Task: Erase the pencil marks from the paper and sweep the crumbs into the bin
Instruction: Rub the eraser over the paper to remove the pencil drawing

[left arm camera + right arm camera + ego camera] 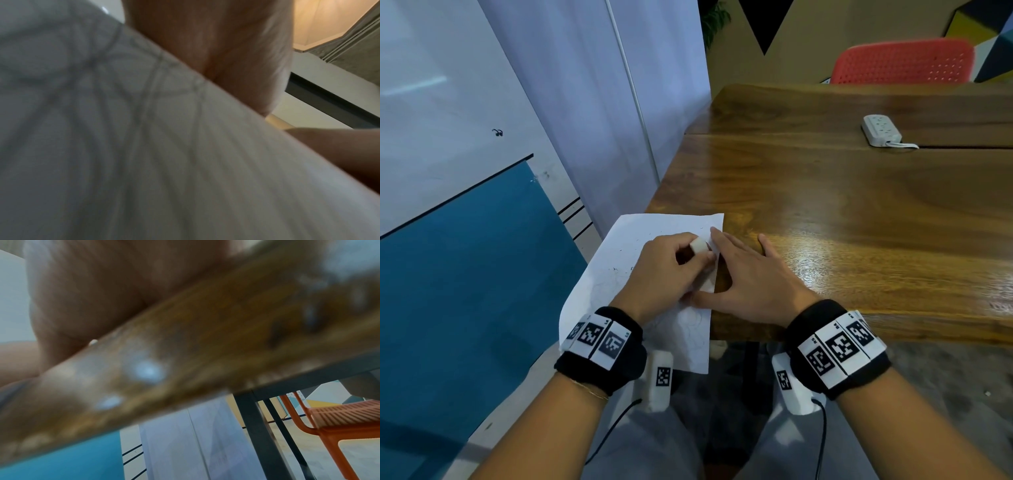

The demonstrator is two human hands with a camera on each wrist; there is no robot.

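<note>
The left hand point(664, 270) is pinching a small white eraser point(699, 246) in curled fingers over the paper point(619, 274), while the right hand point(753, 287) is pressing flat, fingers straight, on the sheet's right edge. The paper is lying at the desk point(859, 205) corner, overhanging it. Thin and floppy, it is likely needing that flat pinning near the rubbing to avoid crumpling.

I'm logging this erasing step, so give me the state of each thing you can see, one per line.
paper: flat on the table corner, faint pencil marks left, near end overhanging the edge
eraser: pinched in the left hand, over the paper
right hand: fingers straight, pressing the paper's right edge
power strip: lying on the table, nothing plugged in
</note>
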